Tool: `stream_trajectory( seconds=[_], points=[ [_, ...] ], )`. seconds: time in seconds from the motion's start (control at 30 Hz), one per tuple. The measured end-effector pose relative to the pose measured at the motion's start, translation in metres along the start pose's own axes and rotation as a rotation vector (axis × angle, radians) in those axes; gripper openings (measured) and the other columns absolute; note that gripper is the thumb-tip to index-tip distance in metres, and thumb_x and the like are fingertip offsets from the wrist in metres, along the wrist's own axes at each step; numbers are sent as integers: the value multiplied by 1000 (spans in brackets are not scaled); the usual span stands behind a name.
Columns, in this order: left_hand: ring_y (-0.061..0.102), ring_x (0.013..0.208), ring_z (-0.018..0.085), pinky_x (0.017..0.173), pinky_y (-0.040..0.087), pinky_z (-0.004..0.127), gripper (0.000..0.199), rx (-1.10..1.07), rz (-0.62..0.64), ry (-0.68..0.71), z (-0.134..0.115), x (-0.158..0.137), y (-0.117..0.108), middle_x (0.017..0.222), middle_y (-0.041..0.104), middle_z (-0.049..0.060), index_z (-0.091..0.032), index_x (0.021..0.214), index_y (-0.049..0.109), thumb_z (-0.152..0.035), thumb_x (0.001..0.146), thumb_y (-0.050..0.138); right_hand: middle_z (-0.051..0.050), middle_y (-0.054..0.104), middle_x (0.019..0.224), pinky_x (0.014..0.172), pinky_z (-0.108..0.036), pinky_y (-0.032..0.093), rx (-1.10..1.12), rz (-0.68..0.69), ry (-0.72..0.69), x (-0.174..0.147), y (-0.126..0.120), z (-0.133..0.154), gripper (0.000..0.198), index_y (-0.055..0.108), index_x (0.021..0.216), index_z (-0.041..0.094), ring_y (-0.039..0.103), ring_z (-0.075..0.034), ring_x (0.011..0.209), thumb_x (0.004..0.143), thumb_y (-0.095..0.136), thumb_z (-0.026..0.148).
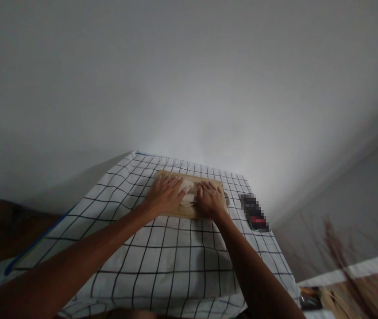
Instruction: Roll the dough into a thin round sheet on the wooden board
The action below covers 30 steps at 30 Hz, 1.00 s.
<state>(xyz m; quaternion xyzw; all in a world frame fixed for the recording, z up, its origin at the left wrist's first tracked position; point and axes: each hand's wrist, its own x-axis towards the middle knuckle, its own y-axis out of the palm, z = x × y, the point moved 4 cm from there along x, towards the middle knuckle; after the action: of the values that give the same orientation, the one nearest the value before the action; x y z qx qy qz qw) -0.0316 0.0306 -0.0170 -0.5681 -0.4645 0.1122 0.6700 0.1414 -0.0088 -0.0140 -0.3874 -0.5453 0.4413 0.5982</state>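
Note:
A pale, floury piece of dough (pixel 188 191) lies on a wooden board (pixel 184 211) on the table. My left hand (pixel 166 191) rests palm down at the dough's left side, fingers stretched out and spread. On the right side, my right hand (pixel 210 198) presses down with its fingers laid over the dough, slightly bent. Neither hand is wrapped round anything. Both palms hide part of the dough and the board, so its full shape cannot be made out.
A white cloth with a black grid (pixel 175 252) covers the table, which stands against a plain wall (pixel 189 88). To the right of the board lies a pixelated dark object, apparently a phone (pixel 254 213). A small greyish rounded thing (pixel 226 198) shows at the board's right edge.

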Motion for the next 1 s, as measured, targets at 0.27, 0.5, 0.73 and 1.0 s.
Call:
stream_trajectory(
  seconds=[0.27,0.5,0.73,1.0],
  points=[
    [57,123,28,103,40,44,45,23,30,6,30,54,21,125,69,13,-18,125,64,-42,103,32,-7,67,128,100,-34,41,-32,123,-93,70,13,-11,41,66,119,23,56,-22,123,106,29,36],
    [66,104,30,92,43,45,59,73,68,-91,46,88,23,106,74,15,-16,102,71,-48,103,22,-12,73,112,90,-30,43,20,94,-8,118,30,-24,60,71,109,18,66,-21,104,108,18,47],
    [65,105,31,89,45,45,61,41,225,-145,58,92,40,110,73,16,-16,107,70,-54,101,23,-14,72,116,90,-29,44,-38,168,-48,136,41,-26,49,69,114,16,66,-21,106,108,25,37],
    [59,118,34,97,42,54,50,-17,196,-178,52,76,43,125,67,15,-19,120,64,-51,101,30,-13,68,122,102,-31,42,-106,266,-198,115,38,-22,29,67,116,16,60,-20,116,102,43,24]
  ],
)
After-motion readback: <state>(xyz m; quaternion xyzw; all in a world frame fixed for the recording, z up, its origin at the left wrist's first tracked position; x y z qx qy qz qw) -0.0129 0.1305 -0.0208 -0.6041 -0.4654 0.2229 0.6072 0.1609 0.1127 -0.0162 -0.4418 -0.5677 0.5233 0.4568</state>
